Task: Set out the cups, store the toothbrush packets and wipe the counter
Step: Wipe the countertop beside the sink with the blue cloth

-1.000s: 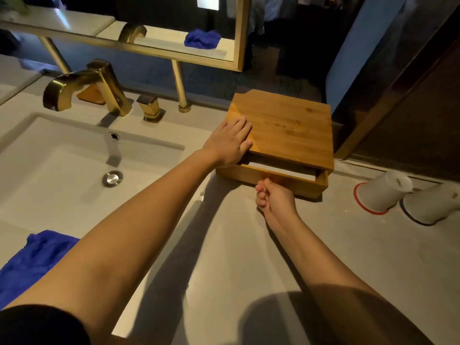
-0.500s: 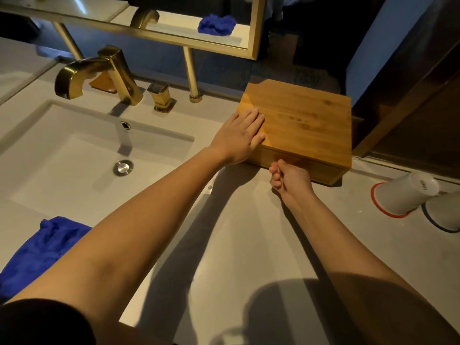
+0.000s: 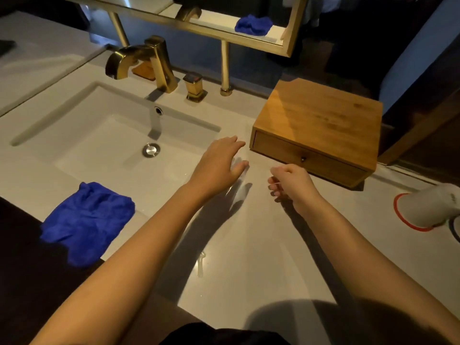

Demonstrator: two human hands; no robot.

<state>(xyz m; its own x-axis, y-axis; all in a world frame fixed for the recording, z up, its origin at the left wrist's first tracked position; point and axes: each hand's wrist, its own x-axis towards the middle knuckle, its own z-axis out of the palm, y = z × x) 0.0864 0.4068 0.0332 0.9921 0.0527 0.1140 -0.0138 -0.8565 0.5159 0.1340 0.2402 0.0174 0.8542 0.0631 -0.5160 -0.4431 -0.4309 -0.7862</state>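
A wooden drawer box (image 3: 321, 120) stands on the counter (image 3: 249, 245) at the right, its drawer closed with a small knob (image 3: 303, 159) on the front. My left hand (image 3: 219, 165) hovers over the counter left of the box, fingers apart and empty. My right hand (image 3: 291, 183) hangs just in front of the box, fingers loosely curled, holding nothing. A white cup with a red rim (image 3: 428, 210) lies on its side at the right edge; a sliver of a blue-rimmed cup (image 3: 455, 227) shows beside it. A blue cloth (image 3: 87, 220) lies crumpled at the sink's front left corner.
The white sink basin (image 3: 104, 145) fills the left, with a gold faucet (image 3: 139, 61) and gold handle (image 3: 195, 88) behind it. A gold-framed mirror (image 3: 224, 28) on posts stands at the back. The counter's dark front edge runs along the bottom left.
The drawer went from partly open to closed. Both hands have left the box and drawn back toward me over the counter; the right fist has loosened.
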